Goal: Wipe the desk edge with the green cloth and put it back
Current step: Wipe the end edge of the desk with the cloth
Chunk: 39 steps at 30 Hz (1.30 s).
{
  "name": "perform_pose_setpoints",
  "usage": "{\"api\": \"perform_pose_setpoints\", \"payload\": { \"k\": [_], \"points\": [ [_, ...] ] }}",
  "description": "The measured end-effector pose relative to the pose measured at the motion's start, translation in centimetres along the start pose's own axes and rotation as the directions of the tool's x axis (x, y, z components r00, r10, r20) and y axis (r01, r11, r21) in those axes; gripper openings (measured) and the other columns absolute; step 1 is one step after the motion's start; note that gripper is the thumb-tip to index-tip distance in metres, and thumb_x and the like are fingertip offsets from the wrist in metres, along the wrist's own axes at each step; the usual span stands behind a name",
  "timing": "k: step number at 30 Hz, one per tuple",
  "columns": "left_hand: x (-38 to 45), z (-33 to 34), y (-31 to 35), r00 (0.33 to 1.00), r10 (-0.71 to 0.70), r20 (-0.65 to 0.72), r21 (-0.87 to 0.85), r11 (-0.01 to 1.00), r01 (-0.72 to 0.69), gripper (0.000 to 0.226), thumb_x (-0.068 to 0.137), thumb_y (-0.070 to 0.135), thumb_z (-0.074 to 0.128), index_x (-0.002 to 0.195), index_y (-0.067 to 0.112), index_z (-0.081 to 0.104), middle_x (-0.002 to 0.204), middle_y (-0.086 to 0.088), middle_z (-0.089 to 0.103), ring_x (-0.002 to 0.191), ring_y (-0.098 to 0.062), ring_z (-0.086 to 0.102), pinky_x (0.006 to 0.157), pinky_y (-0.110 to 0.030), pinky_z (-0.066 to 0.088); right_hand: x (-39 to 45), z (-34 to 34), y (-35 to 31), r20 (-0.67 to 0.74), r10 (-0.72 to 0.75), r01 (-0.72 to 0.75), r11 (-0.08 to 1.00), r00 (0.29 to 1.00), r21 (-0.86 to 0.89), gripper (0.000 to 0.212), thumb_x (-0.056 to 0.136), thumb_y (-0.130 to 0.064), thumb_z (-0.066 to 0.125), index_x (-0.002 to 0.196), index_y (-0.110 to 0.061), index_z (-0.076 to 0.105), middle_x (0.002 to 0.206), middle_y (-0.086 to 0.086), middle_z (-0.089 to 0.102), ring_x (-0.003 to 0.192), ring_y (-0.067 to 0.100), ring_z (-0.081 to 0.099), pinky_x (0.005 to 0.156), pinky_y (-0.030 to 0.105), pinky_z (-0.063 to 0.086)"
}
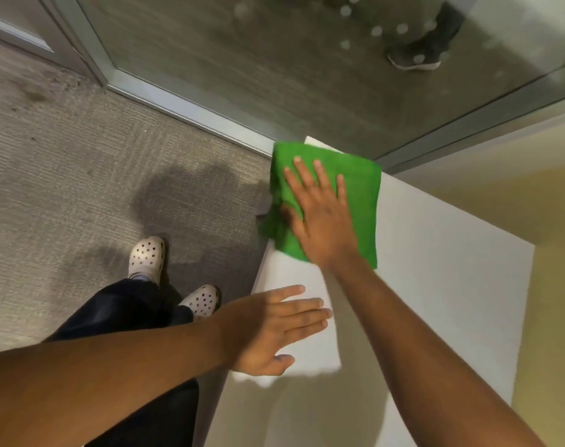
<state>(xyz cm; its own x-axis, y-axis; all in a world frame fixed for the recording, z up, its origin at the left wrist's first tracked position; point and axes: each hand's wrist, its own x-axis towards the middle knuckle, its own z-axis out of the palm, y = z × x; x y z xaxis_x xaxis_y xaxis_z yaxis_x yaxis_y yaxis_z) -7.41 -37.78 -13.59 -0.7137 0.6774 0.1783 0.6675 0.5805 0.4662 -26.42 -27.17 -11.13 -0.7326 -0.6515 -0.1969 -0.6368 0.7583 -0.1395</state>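
At the far corner of the white desk (435, 253), the green cloth (355, 188) lies spread over the left edge, part of it hanging off the side. On it presses the right hand (323, 217), flat, fingers open. Nearer, the left hand (274, 327) is open too, palm down at the desk edge, holding nothing.

Cloth (355, 188) on the far left corner of the surface (435, 269), draped over its left edge. Right hand (323, 217) flat on the cloth. Left hand (274, 327) nearer, at the same edge. Carpet (81, 172) left of the surface; glass wall (274, 59) behind.
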Motion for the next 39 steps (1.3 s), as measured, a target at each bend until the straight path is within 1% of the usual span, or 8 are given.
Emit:
{"api": "perform_pose_setpoints", "payload": {
  "k": [7, 12, 17, 20, 24, 28, 33, 39],
  "points": [
    [0.2, -1.9, 0.0, 0.999, -0.012, 0.048, 0.033, 0.999, 0.01, 0.076, 0.094, 0.047, 0.06, 0.161, 0.013, 0.044, 0.171, -0.002, 0.037, 0.161, -0.018, 0.029, 0.131, -0.047, 0.024, 5.4, -1.4, -0.4, -0.11, 0.369, -0.361, 0.928, 0.923, 0.089, 0.066, 0.11, -0.057, 0.025, 0.169, -0.028, 0.018, 0.178, -0.007, 0.016, 0.167, 0.026, 0.008, 0.132, 0.063, 0.009],
    [0.3, -3.1, 0.2, 1.0, 0.011, -0.024, 0.098, 0.995, -0.008, 0.079, 0.087, 0.053, 0.07, 0.153, 0.012, 0.055, 0.16, -0.002, 0.054, 0.152, -0.019, 0.047, 0.123, -0.046, 0.042, -3.4, 1.4, -2.5, -0.03, 0.029, -0.03, 0.999, 0.999, -0.042, 0.065, 0.109, -0.057, 0.027, 0.169, -0.034, 0.014, 0.18, -0.006, 0.008, 0.167, 0.028, 0.004, 0.131, 0.064, 0.008],
    [0.5, -1.9, 0.3, 1.0, -0.014, -0.009, 0.097, 0.995, 0.015, 0.08, 0.089, 0.055, 0.068, 0.155, 0.011, 0.054, 0.163, -0.005, 0.049, 0.154, -0.022, 0.045, 0.125, -0.049, 0.038, -0.4, 0.6, -0.4, -0.013, -0.074, 0.072, 0.994, 0.997, -0.084, 0.068, 0.106, -0.064, 0.031, 0.167, -0.036, 0.022, 0.178, -0.007, 0.017, 0.166, 0.027, 0.012, 0.131, 0.065, 0.013],
    [0.3, -1.0, 0.2, 0.999, -0.01, 0.053, 0.053, 0.999, 0.007, 0.077, 0.096, 0.051, 0.058, 0.158, 0.007, 0.047, 0.168, -0.009, 0.043, 0.158, -0.026, 0.036, 0.13, -0.051, 0.024, 4.7, -0.9, 0.8, -0.099, 0.154, -0.154, 0.988, 0.983, 0.009, 0.068, 0.106, -0.064, 0.03, 0.167, -0.033, 0.026, 0.177, -0.005, 0.021, 0.166, 0.026, 0.015, 0.132, 0.062, 0.011],
    [0.0, -0.1, 0.0, 0.997, -0.012, 0.081, 0.031, 0.999, 0.01, 0.08, 0.096, 0.051, 0.056, 0.16, 0.005, 0.042, 0.168, -0.012, 0.043, 0.159, -0.028, 0.032, 0.131, -0.051, 0.017, 6.6, -1.2, -1.2, -0.144, 0.46, -0.44, 0.885, 0.876, 0.154, 0.069, 0.109, -0.058, 0.028, 0.168, -0.024, 0.025, 0.177, 0.0, 0.023, 0.166, 0.028, 0.013, 0.132, 0.062, 0.011],
    [0.0, 0.2, 0.1, 0.999, -0.013, 0.038, 0.03, 0.999, 0.011, 0.082, 0.094, 0.052, 0.059, 0.159, 0.006, 0.043, 0.166, -0.01, 0.046, 0.158, -0.027, 0.031, 0.132, -0.051, 0.017, -0.2, 0.4, -3.0, -0.114, 0.275, -0.27, 0.961, 0.955, 0.058, 0.066, 0.112, -0.053, 0.021, 0.17, -0.023, 0.012, 0.18, 0.0, 0.007, 0.167, 0.029, 0.005, 0.133, 0.061, 0.006],
    [0.0, 0.2, -0.1, 0.999, -0.014, 0.036, 0.042, 0.999, 0.013, 0.08, 0.097, 0.055, 0.055, 0.161, 0.009, 0.04, 0.171, -0.009, 0.038, 0.16, -0.027, 0.03, 0.133, -0.05, 0.014, -1.2, 0.2, 1.6, -0.04, 0.037, -0.036, 0.999, 0.999, 0.024, 0.063, 0.11, -0.057, 0.026, 0.169, -0.035, 0.016, 0.179, -0.008, 0.011, 0.167, 0.024, 0.006, 0.133, 0.06, 0.008],
    [0.1, -0.3, 0.0, 0.998, -0.007, 0.065, 0.065, 0.998, 0.003, 0.079, 0.097, 0.055, 0.056, 0.16, 0.01, 0.043, 0.171, -0.008, 0.039, 0.161, -0.025, 0.03, 0.133, -0.049, 0.016, 1.2, -1.5, 7.4, -0.163, 0.455, -0.437, 0.889, 0.875, 0.136, 0.06, 0.112, -0.048, 0.028, 0.164, -0.02, 0.035, 0.17, 0.004, 0.038, 0.162, 0.031, 0.026, 0.131, 0.058, 0.017]
  ]
}}
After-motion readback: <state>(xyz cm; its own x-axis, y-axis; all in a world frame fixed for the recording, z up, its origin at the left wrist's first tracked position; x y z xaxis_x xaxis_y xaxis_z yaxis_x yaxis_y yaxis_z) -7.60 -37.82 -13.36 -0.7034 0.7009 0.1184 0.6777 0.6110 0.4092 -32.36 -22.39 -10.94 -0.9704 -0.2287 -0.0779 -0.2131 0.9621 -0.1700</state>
